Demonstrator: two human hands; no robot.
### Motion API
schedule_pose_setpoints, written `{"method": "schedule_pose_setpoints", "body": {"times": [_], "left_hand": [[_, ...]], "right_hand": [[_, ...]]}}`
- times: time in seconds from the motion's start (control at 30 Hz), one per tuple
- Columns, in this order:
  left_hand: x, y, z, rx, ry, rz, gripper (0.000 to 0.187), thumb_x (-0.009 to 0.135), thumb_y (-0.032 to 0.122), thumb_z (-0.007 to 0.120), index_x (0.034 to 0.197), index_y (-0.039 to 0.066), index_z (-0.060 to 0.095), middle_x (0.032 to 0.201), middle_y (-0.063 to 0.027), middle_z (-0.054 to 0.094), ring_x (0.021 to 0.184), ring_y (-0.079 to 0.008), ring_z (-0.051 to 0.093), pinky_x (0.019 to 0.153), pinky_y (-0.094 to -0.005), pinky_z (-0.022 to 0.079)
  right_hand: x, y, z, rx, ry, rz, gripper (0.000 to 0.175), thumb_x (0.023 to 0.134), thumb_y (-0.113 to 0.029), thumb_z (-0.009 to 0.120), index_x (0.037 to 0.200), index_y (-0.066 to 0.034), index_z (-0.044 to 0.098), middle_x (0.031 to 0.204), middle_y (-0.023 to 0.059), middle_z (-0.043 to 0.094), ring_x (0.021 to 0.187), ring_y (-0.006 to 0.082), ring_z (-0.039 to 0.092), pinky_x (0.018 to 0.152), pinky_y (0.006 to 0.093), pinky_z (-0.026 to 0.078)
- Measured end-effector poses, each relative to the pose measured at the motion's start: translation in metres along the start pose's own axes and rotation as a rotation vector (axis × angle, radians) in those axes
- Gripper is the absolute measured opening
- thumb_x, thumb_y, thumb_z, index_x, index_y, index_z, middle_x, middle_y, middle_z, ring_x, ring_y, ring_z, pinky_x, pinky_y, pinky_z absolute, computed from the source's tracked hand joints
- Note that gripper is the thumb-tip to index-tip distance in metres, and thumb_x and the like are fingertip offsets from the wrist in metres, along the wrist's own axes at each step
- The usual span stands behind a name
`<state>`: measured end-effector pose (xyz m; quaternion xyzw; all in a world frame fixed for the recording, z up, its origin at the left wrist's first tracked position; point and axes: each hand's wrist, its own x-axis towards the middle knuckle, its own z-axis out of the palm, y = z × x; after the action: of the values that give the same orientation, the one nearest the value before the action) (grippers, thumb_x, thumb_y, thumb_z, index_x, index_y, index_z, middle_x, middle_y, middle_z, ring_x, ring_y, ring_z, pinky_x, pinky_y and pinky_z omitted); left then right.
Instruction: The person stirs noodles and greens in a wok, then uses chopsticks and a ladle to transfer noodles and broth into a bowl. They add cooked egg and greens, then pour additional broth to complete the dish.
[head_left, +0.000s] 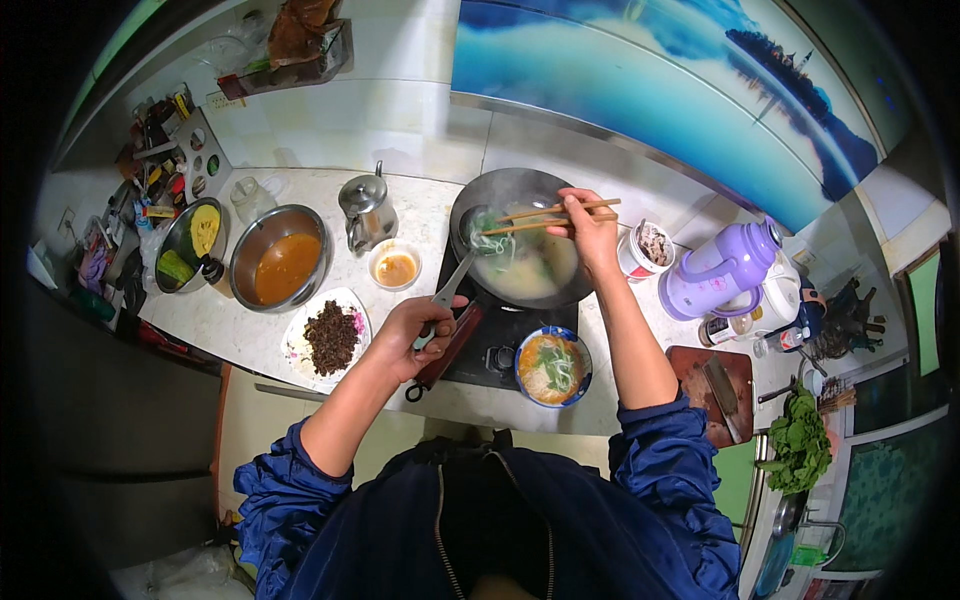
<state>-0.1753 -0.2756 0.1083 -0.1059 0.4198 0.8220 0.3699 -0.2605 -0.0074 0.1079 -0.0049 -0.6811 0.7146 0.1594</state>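
Observation:
My left hand (420, 330) grips the handle of a ladle (454, 283), whose bowl sits inside the left part of a dark wok (466, 196). A pair of wooden chopsticks (551, 217) is in my right hand (589, 232), above the wok. Their tips touch pale noodles and green leaves (491, 238) at the ladle's bowl. Cloudy, steaming liquid (529, 274) fills the wok's lower part. In front of the wok stands a blue-rimmed bowl (553, 366) holding noodles, greens and orange broth. The wok's reddish handle (454, 341) passes beneath my left hand.
Left are a steel basin (324, 255) of orange-brown liquid, a metal pot (369, 210), a small sauce bowl (394, 266) and a plate (296, 352) of dark crumbled food. Right are a white tub (645, 251), a purple thermos (716, 270) and a cleaver (721, 394) on a cutting board (682, 367).

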Motion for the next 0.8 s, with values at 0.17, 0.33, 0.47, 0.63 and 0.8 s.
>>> {"method": "schedule_pose_setpoints", "body": {"times": [0.17, 0.33, 0.47, 0.63, 0.8], "left_hand": [[-0.006, 0.001, -0.007, -0.002, 0.03, 0.031, 0.032, 0.081, 0.004, 0.037, 0.111, -0.007, 0.042, 0.06, -0.0024, 0.037, 0.038, -0.0076, 0.033, 0.03, -0.0183, 0.023], [-0.016, 0.007, -0.012, 0.042, -0.006, 0.112, 0.033, 0.079, 0.002, 0.039, 0.111, -0.007, 0.041, 0.058, -0.003, 0.039, 0.037, -0.0085, 0.034, 0.031, -0.0196, 0.023], [-0.023, 0.01, -0.009, 0.024, 0.003, 0.116, 0.033, 0.079, 0.002, 0.039, 0.11, -0.007, 0.043, 0.058, -0.0026, 0.039, 0.037, -0.0081, 0.034, 0.031, -0.0196, 0.023], [-0.026, 0.008, -0.015, 0.012, -0.008, 0.097, 0.033, 0.078, 0.002, 0.041, 0.11, -0.007, 0.044, 0.058, -0.0031, 0.041, 0.038, -0.0086, 0.036, 0.031, -0.0199, 0.023], [-0.03, 0.006, -0.012, 0.032, 0.01, 0.109, 0.033, 0.077, 0.002, 0.041, 0.11, -0.007, 0.044, 0.058, -0.0028, 0.041, 0.038, -0.0085, 0.036, 0.032, -0.0199, 0.023]], "right_hand": [[0.009, -0.001, -0.045, -0.005, 0.159, 0.005, 0.023, 0.087, -0.014, 0.051, 0.106, -0.0018, 0.055, 0.092, 0.0128, 0.055, 0.064, 0.0217, 0.062, 0.051, 0.0247, 0.054], [0.012, 0.064, -0.102, -0.266, 0.114, 0.302, 0.027, 0.088, -0.015, 0.049, 0.113, -0.0079, 0.055, 0.096, 0.008, 0.054, 0.056, 0.0148, 0.057, 0.047, 0.0241, 0.053], [0.01, 0.103, -0.075, 0.025, 0.082, 0.321, 0.025, 0.088, -0.014, 0.049, 0.111, -0.0087, 0.055, 0.099, 0.0086, 0.055, 0.068, 0.0163, 0.057, 0.051, 0.027, 0.055], [0.012, 0.123, -0.028, 0.143, 0.199, 0.232, 0.015, 0.082, -0.007, 0.051, 0.093, 0.0016, 0.055, 0.086, 0.0131, 0.055, 0.066, 0.0209, 0.059, 0.05, 0.0285, 0.056], [0.01, 0.112, -0.036, 0.224, 0.294, 0.255, 0.013, 0.082, -0.007, 0.048, 0.09, 0.0023, 0.053, 0.086, 0.0136, 0.053, 0.067, 0.0239, 0.059, 0.052, 0.0321, 0.057]]}}
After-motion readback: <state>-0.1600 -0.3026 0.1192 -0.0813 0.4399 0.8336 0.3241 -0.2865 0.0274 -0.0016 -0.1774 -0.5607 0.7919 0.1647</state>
